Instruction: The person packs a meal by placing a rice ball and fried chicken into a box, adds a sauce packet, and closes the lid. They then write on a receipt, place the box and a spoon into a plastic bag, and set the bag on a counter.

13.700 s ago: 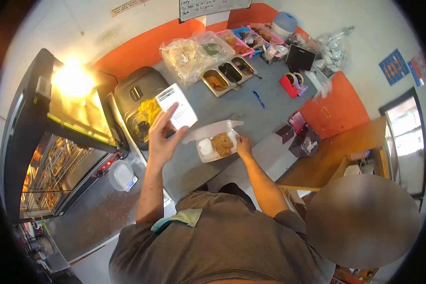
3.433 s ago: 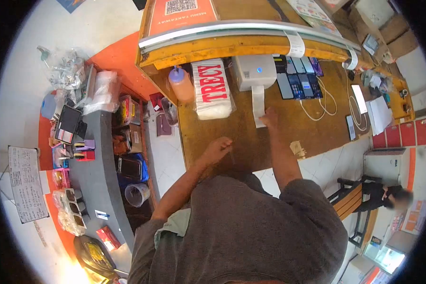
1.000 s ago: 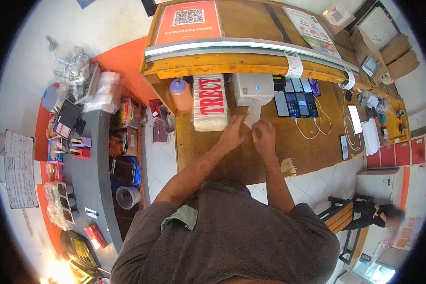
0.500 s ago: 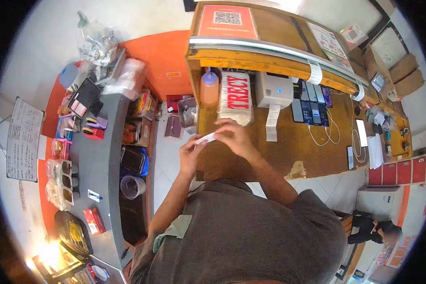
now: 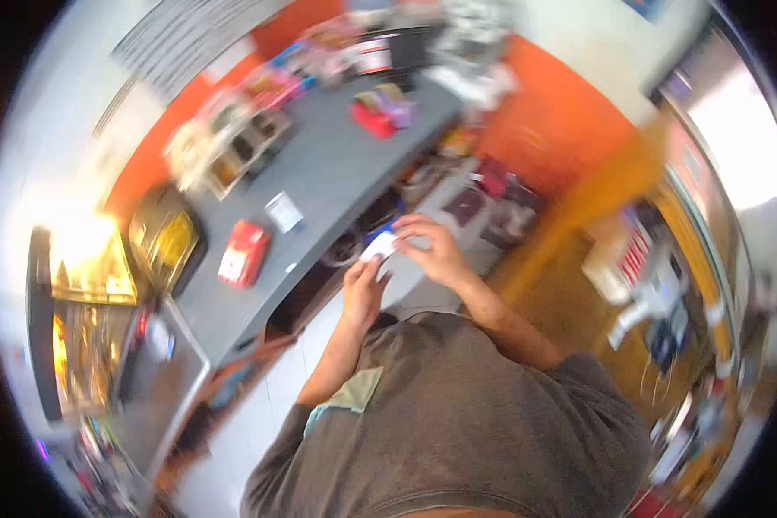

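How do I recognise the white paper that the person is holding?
Find the long grey counter, then, near its edge, the left hand and right hand. Between them is the small white paper. Unlike the white slip lying on the counter near the red pack, it is held in the air.
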A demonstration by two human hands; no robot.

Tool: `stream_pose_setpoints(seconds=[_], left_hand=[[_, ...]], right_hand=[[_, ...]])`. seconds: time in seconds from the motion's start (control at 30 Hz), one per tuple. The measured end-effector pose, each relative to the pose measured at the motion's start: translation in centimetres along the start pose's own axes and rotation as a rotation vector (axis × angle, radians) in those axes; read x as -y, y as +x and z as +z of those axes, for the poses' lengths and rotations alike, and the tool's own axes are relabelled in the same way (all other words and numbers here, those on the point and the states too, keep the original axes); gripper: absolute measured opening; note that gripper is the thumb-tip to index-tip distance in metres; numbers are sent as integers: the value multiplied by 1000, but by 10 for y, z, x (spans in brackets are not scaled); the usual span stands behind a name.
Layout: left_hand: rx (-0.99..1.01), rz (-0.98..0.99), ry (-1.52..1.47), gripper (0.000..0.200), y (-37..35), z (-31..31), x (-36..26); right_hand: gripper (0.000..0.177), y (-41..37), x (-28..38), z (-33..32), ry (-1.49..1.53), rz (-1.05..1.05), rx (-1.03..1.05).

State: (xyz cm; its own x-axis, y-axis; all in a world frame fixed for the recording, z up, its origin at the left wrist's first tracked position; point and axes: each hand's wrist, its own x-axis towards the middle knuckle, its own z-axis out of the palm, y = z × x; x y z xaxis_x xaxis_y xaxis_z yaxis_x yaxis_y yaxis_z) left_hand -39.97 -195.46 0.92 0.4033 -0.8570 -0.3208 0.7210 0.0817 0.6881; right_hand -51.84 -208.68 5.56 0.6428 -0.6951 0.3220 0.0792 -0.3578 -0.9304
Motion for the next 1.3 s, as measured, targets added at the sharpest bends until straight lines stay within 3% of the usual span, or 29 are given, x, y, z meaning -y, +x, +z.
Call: stream_pose_setpoints(seconds=[0.07, 0.1, 0.17, 0.2, 0.27, 0.3, 0.37, 0.43, 0.53, 0.67, 1.0, 1.13, 1.2, 1.27, 1.3], left_hand=[[1, 94, 164, 29, -3, -18, -47], [33, 343, 411, 43, 6, -43, -57], [-105, 391, 597, 63, 3, -62, -91], [-145, 399, 591, 63, 7, -79, -105], [-376, 691, 1233, 77, 16, -127, -131], [-401, 682, 1236, 77, 15, -152, -141], [-713, 494, 1755, 81, 22, -202, -158], [-676, 407, 1881, 79, 31, -244, -175], [-523, 261, 2053, 73, 51, -291, -179], [-498, 314, 1985, 63, 64, -317, -182], [-651, 418, 1773, 68, 61, -310, -164], [-731, 340, 1502, 68, 59, -280, -165], [-713, 466, 1342, 69, 53, -259, -168], [-712, 476, 1359, 69, 44, -228, -182], [-712, 497, 1375, 69, 41, -213, -190]], right_hand=[[14, 26, 5, 49, 7, -8, 7], [14, 37, -1, 77, 37, -12, 80], [16, 57, -17, 118, 359, 188, -11], [16, 68, -24, 131, 371, 197, 27], [19, 89, -32, 156, 516, 493, -25], [19, 93, -37, 167, 522, 505, -3], [20, 102, -51, 182, 469, 585, 92], [21, 101, -70, 194, 425, 618, 149], [21, 93, -86, 219, 576, 835, 341], [19, 98, -93, 246, 707, 964, 410], [16, 115, -115, 267, 795, 1022, 446], [16, 121, -112, 268, 794, 974, 395], [15, 125, -96, 265, 783, 951, 384], [12, 133, -76, 261, 751, 751, 475], [12, 136, -65, 259, 752, 757, 478]])
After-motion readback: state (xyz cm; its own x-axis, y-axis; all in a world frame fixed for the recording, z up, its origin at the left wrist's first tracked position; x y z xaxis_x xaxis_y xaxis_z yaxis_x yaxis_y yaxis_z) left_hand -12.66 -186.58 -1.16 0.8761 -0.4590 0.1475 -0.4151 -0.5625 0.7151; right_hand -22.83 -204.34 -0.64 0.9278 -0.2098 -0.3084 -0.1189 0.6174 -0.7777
